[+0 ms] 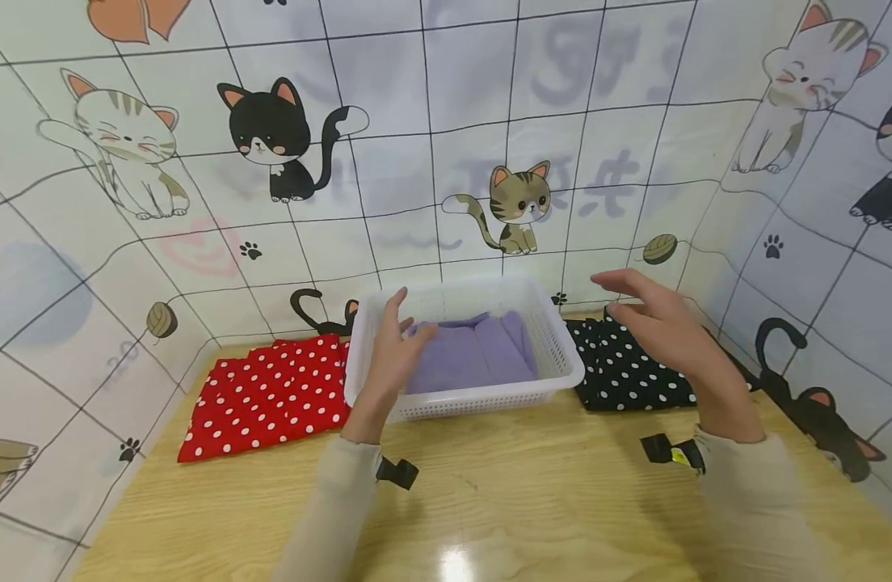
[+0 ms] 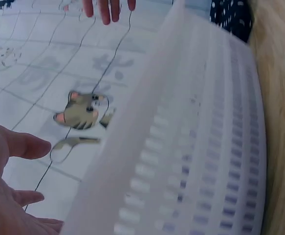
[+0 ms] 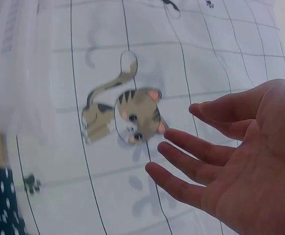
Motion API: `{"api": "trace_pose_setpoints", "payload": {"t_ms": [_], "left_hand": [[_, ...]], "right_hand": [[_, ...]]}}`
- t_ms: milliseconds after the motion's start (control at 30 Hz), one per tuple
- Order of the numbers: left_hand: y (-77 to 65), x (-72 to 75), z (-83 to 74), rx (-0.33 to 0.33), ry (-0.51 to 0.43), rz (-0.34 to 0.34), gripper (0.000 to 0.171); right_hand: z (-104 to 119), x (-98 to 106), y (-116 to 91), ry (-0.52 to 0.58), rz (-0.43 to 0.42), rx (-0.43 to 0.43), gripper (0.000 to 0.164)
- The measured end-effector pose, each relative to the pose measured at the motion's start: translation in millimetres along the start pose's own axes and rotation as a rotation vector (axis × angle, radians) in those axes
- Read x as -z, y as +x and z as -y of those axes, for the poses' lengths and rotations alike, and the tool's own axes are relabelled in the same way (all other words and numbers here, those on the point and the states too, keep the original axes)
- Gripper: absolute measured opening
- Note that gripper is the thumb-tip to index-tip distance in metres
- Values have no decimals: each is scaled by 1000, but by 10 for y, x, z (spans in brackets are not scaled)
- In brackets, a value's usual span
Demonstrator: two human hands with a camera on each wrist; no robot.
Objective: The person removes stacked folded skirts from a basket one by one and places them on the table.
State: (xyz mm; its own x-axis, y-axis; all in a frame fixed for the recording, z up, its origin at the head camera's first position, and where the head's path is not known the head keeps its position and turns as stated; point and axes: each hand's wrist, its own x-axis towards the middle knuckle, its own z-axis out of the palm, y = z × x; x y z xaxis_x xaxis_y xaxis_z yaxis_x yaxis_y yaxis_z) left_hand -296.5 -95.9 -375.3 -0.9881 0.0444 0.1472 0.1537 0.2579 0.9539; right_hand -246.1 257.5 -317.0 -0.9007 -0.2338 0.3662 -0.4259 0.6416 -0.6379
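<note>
A white plastic basket (image 1: 482, 400) with perforated walls stands near the back of the table, and folded purple cloth (image 1: 475, 356) lies inside it. In the head view my left hand (image 1: 395, 352) is over the basket's left end, fingers spread and holding nothing; the left wrist view shows it apart from the basket wall (image 2: 181, 137). My right hand (image 1: 657, 323) hovers above a folded black cloth with white dots (image 1: 628, 376), right of the basket. Its fingers (image 3: 181, 191) are loosely extended with nothing between them in the right wrist view.
Left of the basket lies a folded red cloth with white dots (image 1: 271, 396), close against its side. The wooden table (image 1: 490, 485) extends toward me. Behind and at both sides hangs a white gridded sheet (image 1: 402, 178) printed with cartoon cats.
</note>
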Motion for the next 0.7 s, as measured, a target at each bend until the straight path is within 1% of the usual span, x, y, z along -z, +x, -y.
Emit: {"api": "trace_pose_setpoints", "payload": {"t_ms": [100, 200, 333, 433, 500, 567, 600, 700], "left_hand": [[57, 107, 52, 42, 43, 10, 77], [79, 195, 115, 99, 92, 35, 81], [98, 266, 210, 140, 147, 59, 83], [97, 267, 287, 156, 184, 117, 80], [88, 266, 322, 177, 208, 167, 81], [82, 269, 340, 182, 221, 208, 82], [83, 275, 342, 180, 223, 227, 83], [82, 293, 356, 218, 261, 278, 89]], "right_hand": [[80, -160, 111, 77, 66, -27, 46], [126, -348, 250, 164, 181, -70, 50], [127, -623, 442, 210, 300, -123, 54], [93, -788, 507, 180, 338, -185, 56], [59, -871, 525, 169, 365, -232, 57], [25, -936, 540, 167, 382, -276, 58], [7, -965, 550, 174, 388, -295, 58], [-36, -1047, 592, 213, 407, -354, 59]]}}
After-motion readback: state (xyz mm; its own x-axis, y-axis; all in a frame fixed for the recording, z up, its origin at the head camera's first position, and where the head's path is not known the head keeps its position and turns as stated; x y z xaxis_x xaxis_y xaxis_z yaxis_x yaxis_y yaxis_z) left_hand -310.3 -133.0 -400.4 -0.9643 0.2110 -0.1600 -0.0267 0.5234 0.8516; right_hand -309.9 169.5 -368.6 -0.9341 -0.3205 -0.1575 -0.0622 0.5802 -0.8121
